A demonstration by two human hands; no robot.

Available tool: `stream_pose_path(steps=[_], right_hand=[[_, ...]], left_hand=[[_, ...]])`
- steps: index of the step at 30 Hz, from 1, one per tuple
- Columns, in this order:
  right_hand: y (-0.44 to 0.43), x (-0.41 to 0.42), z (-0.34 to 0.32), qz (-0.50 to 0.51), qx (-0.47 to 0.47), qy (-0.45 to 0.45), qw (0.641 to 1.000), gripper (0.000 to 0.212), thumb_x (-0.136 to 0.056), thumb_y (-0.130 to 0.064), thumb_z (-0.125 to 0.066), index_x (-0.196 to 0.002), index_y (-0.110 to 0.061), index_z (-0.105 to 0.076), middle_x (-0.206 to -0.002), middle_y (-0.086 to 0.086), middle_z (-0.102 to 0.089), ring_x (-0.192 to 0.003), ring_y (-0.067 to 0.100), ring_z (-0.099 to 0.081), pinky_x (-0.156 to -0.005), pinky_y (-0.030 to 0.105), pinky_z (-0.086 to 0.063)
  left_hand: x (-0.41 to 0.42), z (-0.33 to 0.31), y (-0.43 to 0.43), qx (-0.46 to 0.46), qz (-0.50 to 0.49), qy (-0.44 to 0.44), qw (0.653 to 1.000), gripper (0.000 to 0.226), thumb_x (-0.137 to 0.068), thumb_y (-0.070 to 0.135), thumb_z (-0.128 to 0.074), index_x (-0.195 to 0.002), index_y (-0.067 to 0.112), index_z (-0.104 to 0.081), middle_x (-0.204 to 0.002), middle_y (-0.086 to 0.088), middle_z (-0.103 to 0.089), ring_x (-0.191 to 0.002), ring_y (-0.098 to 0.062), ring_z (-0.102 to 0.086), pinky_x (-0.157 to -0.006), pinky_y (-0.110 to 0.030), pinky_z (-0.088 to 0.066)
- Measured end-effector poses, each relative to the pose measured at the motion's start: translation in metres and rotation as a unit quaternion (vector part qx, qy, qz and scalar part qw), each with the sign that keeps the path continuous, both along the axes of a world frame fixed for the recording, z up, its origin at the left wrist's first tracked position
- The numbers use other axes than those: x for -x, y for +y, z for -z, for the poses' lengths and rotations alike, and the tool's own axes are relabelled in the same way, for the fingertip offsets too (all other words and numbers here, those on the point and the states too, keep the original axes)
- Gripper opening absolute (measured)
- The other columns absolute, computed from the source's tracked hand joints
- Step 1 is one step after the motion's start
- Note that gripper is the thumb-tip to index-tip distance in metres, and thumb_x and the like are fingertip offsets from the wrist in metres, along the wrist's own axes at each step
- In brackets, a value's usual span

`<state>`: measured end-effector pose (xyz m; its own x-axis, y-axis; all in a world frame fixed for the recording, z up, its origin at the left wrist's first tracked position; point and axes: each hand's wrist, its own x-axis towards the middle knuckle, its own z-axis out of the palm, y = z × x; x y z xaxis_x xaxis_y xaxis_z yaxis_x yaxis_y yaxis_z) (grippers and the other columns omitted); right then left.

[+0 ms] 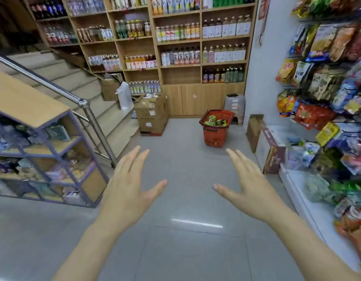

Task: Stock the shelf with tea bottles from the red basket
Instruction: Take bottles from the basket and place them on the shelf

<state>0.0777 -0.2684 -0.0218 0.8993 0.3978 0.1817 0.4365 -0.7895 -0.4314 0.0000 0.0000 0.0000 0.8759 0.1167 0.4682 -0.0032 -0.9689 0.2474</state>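
Right now both your hands are held out over the grey floor (187, 199), palms down; your left hand (128, 191) has its grip released, fingers spread and nothing in it; your right hand (249, 187) is the same, fingers splayed and bare. Well ahead of both grips, slightly toward the right-hand one, the red basket (215, 129) sits on the floor with its handles up; green-labelled tea bottles (216, 121) lie inside it, too small to count. Beyond the basket, further from your grips, the wooden shelf (181, 75) rises against the wall; one compartment just above the cabinet doors, straight up from the basket's left side, holds no bottles, while those around it are filled. Left of the basket stands a stack of cardboard boxes (152, 114); just behind its right side is a grey plastic stool (235, 105).
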Motion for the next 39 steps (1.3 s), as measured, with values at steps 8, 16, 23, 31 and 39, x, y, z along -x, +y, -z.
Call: stream_pose_path(steps=[8,16,23,31,39], right_hand=[[0.042,-0.175,0.041,0.109,-0.371,0.216,0.896,0.043,-0.089,-0.020,-0.065,-0.130,-0.022,-0.052,-0.116,0.002,-0.060,-0.099,0.015,-0.062,-0.076,0.022,-0.051],[0.117,-0.390,0.072,0.217,-0.339,0.191,0.895,0.027,-0.094,-0.020,-0.058,-0.121,-0.017,-0.058,-0.116,0.012,-0.063,-0.093,0.016,-0.058,-0.078,0.021,-0.047],[0.149,-0.548,0.083,0.156,0.060,0.049,0.985,0.060,-0.090,-0.039,-0.056,-0.144,-0.019,-0.037,-0.149,0.004,-0.035,-0.140,0.021,-0.025,-0.110,0.038,-0.033],[0.165,-0.741,0.138,0.147,0.151,0.131,0.969,0.062,-0.097,-0.034,-0.045,-0.152,-0.026,-0.018,-0.160,0.000,-0.014,-0.146,0.022,-0.016,-0.110,0.035,-0.031],[0.172,-0.939,0.191,0.212,0.058,0.221,0.950,0.056,-0.096,-0.025,-0.047,-0.150,-0.021,-0.029,-0.152,0.003,-0.036,-0.136,0.024,-0.039,-0.105,0.036,-0.038]], left_hand=[[-0.181,0.027,0.029,0.443,0.015,-0.007,0.896,0.020,-0.084,0.020,-0.070,-0.099,0.031,-0.063,-0.106,0.006,-0.068,-0.086,-0.001,-0.063,-0.088,-0.042,-0.054],[-0.401,0.056,0.130,0.369,0.051,0.028,0.928,0.036,-0.079,0.004,-0.074,-0.079,0.039,-0.067,-0.086,0.010,-0.067,-0.078,0.005,-0.059,-0.066,-0.007,-0.048],[-0.603,0.072,0.179,0.045,0.122,0.113,0.985,0.035,-0.081,0.026,-0.069,-0.114,0.013,-0.067,-0.119,-0.007,-0.064,-0.110,-0.031,-0.058,-0.093,-0.033,-0.043],[-0.850,0.127,0.178,-0.116,0.203,0.250,0.939,0.052,-0.096,0.034,-0.047,-0.146,0.027,-0.036,-0.158,0.003,-0.026,-0.146,-0.018,-0.021,-0.113,-0.037,-0.029],[-1.076,0.146,0.187,-0.177,0.249,0.307,0.902,0.045,-0.097,0.012,-0.039,-0.141,0.024,-0.043,-0.147,0.002,-0.043,-0.136,-0.020,-0.036,-0.098,-0.035,-0.042]])
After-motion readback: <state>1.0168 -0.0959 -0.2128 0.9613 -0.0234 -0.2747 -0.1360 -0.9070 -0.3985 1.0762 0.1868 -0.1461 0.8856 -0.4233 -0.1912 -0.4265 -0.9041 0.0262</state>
